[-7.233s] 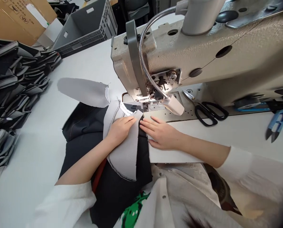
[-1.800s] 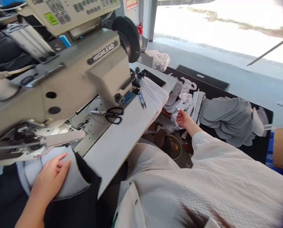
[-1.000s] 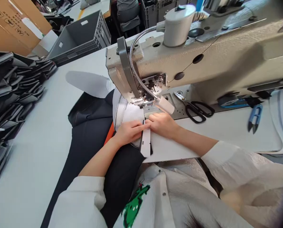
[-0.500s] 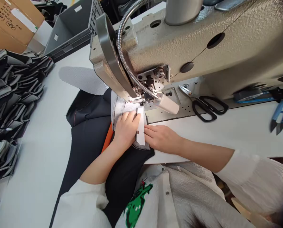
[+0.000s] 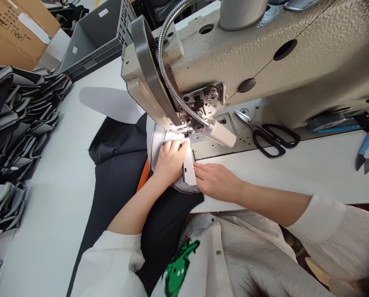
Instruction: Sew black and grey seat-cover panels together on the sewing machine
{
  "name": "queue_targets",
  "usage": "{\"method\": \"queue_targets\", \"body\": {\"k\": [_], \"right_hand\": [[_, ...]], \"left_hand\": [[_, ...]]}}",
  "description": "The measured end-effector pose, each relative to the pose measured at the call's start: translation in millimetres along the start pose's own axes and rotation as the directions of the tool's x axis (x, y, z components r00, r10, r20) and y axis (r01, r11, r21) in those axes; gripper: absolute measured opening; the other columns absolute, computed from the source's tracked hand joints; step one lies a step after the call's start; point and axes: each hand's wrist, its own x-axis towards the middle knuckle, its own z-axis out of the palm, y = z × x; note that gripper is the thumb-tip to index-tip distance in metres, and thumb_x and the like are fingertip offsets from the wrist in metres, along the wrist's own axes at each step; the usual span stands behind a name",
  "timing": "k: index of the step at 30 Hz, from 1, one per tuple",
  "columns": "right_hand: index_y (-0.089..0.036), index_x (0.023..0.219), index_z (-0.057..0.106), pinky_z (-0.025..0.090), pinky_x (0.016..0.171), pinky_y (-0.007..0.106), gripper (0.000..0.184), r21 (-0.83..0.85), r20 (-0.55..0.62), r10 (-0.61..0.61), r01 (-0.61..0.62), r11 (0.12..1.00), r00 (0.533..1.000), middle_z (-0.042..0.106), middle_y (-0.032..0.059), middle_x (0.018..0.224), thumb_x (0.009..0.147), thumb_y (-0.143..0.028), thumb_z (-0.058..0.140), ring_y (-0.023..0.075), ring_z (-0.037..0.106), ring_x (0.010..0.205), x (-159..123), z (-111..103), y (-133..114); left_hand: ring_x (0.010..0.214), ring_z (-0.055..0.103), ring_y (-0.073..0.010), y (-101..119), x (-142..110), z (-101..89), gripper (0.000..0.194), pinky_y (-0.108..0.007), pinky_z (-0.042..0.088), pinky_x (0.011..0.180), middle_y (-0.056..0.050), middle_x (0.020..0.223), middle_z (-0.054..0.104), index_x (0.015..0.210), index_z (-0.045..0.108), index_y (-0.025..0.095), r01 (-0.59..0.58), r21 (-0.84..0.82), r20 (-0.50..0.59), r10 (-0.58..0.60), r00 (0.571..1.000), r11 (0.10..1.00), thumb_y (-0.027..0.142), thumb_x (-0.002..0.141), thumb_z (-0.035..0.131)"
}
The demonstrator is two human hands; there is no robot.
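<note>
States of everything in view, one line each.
White strip: lying on grey fabric; stitched or not, unclear
Left hand: resting on strip and fabric
Right hand: flat, fingers at strip's edge
Dark fabric: spread, partly folded
Scissors: lying flat, blades nearly or fully shut
Blue snips: blades apart
Grey crate: upright, open-topped
Sewing machine: needle area brightly lit
Piled pieces: stacked unevenly

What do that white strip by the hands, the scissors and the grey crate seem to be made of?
White strip: perhaps stiff card or plastic; it looks matte, with straight edges. Scissors: shiny blades suggest metal; dull black handles, probably plastic. Grey crate: likely moulded plastic, from its matte, ribbed wall.
</note>
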Motion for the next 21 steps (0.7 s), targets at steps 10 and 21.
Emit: {"method": "queue_targets", "body": {"k": [10,21], "right_hand": [[-0.014,0.080,0.059,0.031,0.064,0.030,0.018,-0.005,-0.030,0.129,-0.129,0.992,0.991,0.057,0.0057,0.075,0.088,-0.004,0.046,0.0174,0.052,0.073,-1,-3,9],[-0.015,0.087,0.059,0.026,0.063,0.031,0.015,0.152,0.007,0.246,-0.244,0.958,0.969,0.057,0.0042,0.076,0.092,-0.019,0.046,0.0165,0.047,0.070,2,-2,15]], "left_hand": [[0.120,0.049,-0.0303,4,-8,-2.4,0.048,-0.041,0.046,0.091,-0.020,0.137,0.048,0.133,0.045,0.009,-0.124,0.046,-0.028,0.125,0.992,0.991,0.017,0.086,0.044],[0.087,0.059,-0.0245,-29,18,19.8,0.031,-0.035,0.041,0.071,-0.011,0.095,0.067,0.102,0.067,0.017,-0.278,0.078,-0.281,0.289,0.915,0.957,0.036,0.085,0.049]]}}
